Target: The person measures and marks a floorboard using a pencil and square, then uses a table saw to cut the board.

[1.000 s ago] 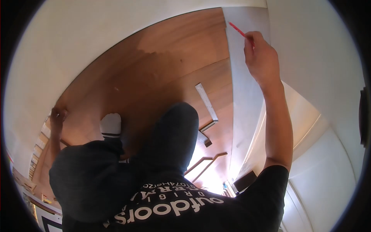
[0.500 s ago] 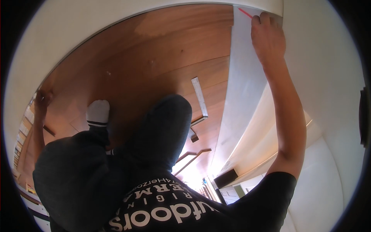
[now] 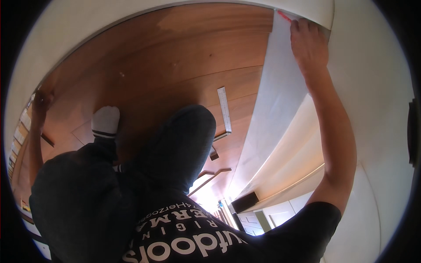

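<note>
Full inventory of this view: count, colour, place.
stick: 1, red, right hand
L-shaped ruler: 1, silver, on floor
thin strips: 2, brown, lower floor
floorboards: several, brown, underfoot
pale strip: 1, grey, right floor edge
block: 1, black, lower centre
walls: several, white, ahead, right
fixture: 1, dark, right rim
socks: 2, white, left
trousers: 1, dark, centre left
shirt: 1, black, lower centre
left hand: 1, bare, far left
right hand: 1, bare, upper right

White walls (image 3: pixel 372 79) are blocking my right hand (image 3: pixel 309 46) ahead and rightward; leftward, wooden floor (image 3: pixel 153 65) is lying open, while my knee (image 3: pixel 198 122) is obstructing nearer in.
</note>
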The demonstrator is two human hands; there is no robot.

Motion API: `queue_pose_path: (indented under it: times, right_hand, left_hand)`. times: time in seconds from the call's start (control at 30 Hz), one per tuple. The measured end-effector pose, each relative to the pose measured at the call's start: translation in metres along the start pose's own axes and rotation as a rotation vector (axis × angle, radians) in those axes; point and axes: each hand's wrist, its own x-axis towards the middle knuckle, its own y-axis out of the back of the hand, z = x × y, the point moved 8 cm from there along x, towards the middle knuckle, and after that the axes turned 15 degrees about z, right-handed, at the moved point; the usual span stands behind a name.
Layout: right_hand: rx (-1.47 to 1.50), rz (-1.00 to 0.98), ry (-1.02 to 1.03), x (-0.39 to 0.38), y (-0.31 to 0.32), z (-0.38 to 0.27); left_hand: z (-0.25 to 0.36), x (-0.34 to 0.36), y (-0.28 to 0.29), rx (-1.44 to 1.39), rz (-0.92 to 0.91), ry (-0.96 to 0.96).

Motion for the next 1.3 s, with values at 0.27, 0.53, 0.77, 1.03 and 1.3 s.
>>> queue_pose_path:
  times: [0.27,0.53,0.77,1.03,1.3]
  right_hand:
    - [-0.067,0.04,0.0,-0.002,0.0,-0.004]
    - [-0.113,0.041,-0.025,-0.003,-0.005,-0.006]
    - [-0.105,0.059,0.004,-0.003,-0.007,-0.006]
    - [-0.093,0.005,-0.004,0.001,-0.007,-0.009]
    - [-0.079,0.026,0.017,0.003,-0.004,-0.011]
  left_hand:
    - [0.008,-0.001,0.001,0.077,-0.01,0.006]
    - [-0.028,0.009,-0.001,0.17,-0.122,0.038]
    - [-0.021,0.007,0.0,0.22,-0.083,0.033]
    - [-0.031,0.009,0.002,0.184,-0.087,0.066]
    - [-0.025,0.008,0.003,0.199,-0.067,0.026]
